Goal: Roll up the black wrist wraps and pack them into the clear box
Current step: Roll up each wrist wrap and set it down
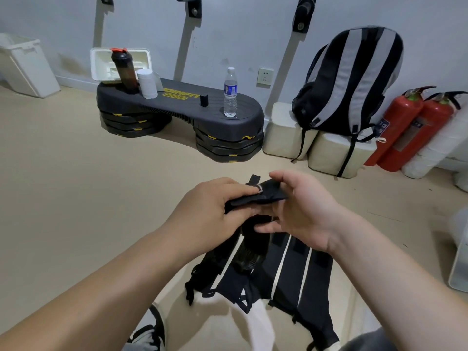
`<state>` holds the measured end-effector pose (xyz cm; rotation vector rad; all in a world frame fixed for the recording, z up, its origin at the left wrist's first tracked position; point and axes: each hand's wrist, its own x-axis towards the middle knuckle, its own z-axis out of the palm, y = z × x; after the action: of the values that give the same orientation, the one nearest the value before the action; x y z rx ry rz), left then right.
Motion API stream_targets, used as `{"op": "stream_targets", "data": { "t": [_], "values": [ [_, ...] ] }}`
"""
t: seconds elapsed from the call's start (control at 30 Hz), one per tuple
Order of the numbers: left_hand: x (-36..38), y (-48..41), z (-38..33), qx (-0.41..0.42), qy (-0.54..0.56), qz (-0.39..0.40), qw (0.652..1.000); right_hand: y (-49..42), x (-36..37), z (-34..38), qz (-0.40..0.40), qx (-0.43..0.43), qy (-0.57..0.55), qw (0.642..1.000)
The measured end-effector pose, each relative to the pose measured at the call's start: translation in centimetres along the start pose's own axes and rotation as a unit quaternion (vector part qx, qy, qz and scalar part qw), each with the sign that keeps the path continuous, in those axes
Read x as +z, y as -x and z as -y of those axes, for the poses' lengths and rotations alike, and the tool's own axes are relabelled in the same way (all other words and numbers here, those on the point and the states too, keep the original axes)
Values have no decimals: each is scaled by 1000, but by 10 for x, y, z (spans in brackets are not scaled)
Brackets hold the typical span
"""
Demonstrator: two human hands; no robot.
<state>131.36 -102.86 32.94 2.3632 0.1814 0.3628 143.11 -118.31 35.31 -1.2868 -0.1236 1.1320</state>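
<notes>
Unrolled wraps (pixel 286 269) lie flat, side by side on the floor (pixel 76 198) by the person's knees. Above them the left hand (pixel 210 211) and right hand (pixel 304 206) both pinch one black wrap (pixel 260 196), fingers curled round it. Rolling looks barely begun, and nothing seems packed yet.

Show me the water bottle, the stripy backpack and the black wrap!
Clear plastic water bottle (pixel 230 90), head view, its label.
Black-and-grey striped backpack (pixel 353 77), head view, front panel.
Black fabric wrist wrap (pixel 273 191), head view, its middle.

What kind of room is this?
Probably a workout room or small gym: a black step platform with a shaker bottle on it stands by the wall, and black wrist wraps lie on the floor.
</notes>
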Motion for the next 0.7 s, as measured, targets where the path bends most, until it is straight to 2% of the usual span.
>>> {"op": "stream_targets", "data": {
  "t": [0.1,0.17,0.23,0.3,0.43,0.57,0.7],
  "values": [
    [2,-1,-1,-34,-4,-7,999,-3,-2,-5,1,12,69,998],
    [2,-2,-3,-70,47,-40,996,-7,-4,-7,-66,-17,129,989],
    [-2,-4,-5,-121,126,-44,984,-10,-7,-6,-136,-95,169,972],
    [-7,-4,-9,-156,196,-10,968,-9,-11,-4,-153,-162,160,962],
    [-6,-2,-12,-152,281,37,947,1,-10,-7,-48,-199,156,966],
    [-5,-1,-14,-178,304,27,936,1,-6,-13,-77,-213,125,966],
    [-10,-5,-13,-239,271,-8,932,2,-10,-5,-142,-197,61,968]
  ]
}}
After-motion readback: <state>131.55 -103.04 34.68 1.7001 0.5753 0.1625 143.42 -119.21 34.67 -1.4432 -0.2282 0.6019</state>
